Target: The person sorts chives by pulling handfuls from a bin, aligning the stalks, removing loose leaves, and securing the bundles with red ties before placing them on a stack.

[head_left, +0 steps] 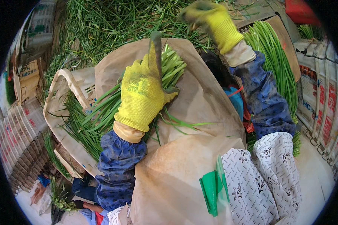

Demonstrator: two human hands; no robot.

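My left hand (141,86), in a yellow glove with a dark fingertip coating, lies over a bunch of garlic chives (172,67) on my lap. Its index finger and thumb stick out, while the other fingers curl down around the bunch. Pale cut stems point away to the upper right, and the leaves trail to the lower left. My right hand (208,18), gloved alike, is raised at the far right above loose green leaves. Motion smears its fingers, so I cannot make out what they hold, if anything.
A brownish plastic apron (199,75) covers my lap. Loose leaves (112,22) are heaped beyond it. More chives stand in a crate (274,56) at right and lie in a pale container (56,112) at left. Wrapped crates (319,86) flank me. Another person's hand (94,207) shows lower left.
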